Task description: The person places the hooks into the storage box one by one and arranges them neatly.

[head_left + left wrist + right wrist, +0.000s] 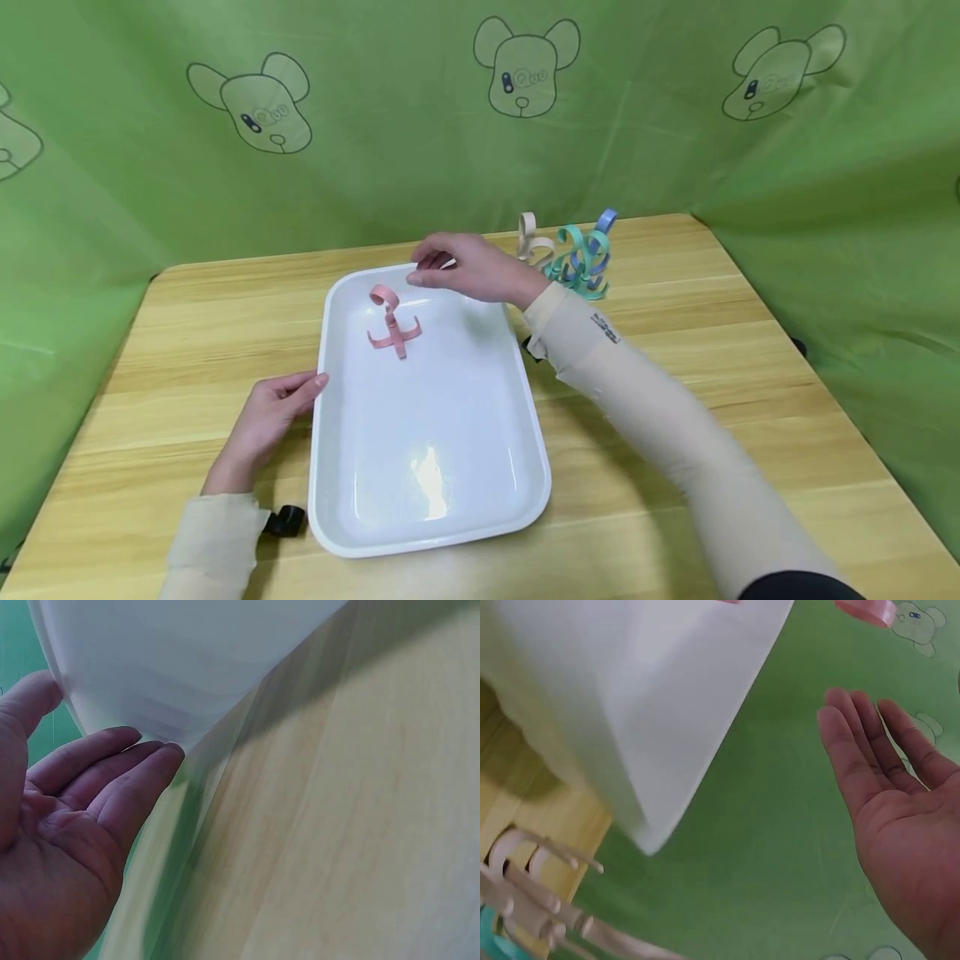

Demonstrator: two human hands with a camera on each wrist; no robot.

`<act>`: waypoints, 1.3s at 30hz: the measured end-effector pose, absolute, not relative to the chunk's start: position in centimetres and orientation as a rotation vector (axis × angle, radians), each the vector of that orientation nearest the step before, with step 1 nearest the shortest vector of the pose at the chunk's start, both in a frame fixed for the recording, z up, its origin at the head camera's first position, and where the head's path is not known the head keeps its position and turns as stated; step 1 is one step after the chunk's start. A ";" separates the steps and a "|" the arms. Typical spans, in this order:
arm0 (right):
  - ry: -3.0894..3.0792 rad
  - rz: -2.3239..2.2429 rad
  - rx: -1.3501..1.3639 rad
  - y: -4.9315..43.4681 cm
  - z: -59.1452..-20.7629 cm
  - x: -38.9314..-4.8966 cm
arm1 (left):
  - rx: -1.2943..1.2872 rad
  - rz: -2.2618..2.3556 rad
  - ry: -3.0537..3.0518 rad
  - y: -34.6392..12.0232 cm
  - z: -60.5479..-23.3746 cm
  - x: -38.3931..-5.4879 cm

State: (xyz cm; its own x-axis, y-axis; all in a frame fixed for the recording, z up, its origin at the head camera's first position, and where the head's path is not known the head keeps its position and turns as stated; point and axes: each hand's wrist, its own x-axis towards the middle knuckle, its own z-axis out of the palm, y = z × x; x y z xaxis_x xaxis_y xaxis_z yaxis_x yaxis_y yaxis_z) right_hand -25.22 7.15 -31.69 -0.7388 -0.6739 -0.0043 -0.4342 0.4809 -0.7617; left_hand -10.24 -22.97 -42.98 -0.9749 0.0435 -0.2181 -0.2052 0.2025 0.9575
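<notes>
My left hand holds the left rim of a white tray. In the left wrist view its thumb lies at the rim and its fingers touch the outer wall. A pink multi-prong hanging hook, with a curled top over spread prongs, lies inside the tray toward the far left. My right hand hovers over the tray's far right end, beside the pink hook and apart from it. The right wrist view shows its fingers loosely extended, with nothing in them.
Beyond the tray's far right corner stand similar hooks in beige, teal and blue, clustered close together. The wooden table extends on both sides of the tray. A green printed curtain hangs behind it.
</notes>
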 end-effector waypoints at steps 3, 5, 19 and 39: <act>2.446 -1.124 -0.935 8.2 -31.2 -24.9 | -0.157 1.864 2.271 -22.9 -43.0 -10.2; 2.467 -1.121 -0.931 9.0 -30.9 -24.7 | -0.156 1.866 2.268 -22.9 -43.0 -10.2; 2.546 -1.231 -0.877 14.1 -30.5 -23.8 | -0.164 1.888 2.259 -23.0 -43.3 -10.4; 2.629 -1.375 -0.682 20.3 -31.3 -22.1 | -0.147 1.869 2.266 -23.1 -43.2 -10.4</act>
State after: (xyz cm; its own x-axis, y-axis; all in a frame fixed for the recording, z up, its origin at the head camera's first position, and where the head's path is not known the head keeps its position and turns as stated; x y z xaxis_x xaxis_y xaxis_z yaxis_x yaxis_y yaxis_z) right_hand -22.15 20.29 -31.27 -0.8951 -0.4302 0.1175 -0.3419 0.4928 -0.8001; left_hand -10.45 -23.14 -43.19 -0.9751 0.0501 -0.2162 -0.2027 0.1956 0.9595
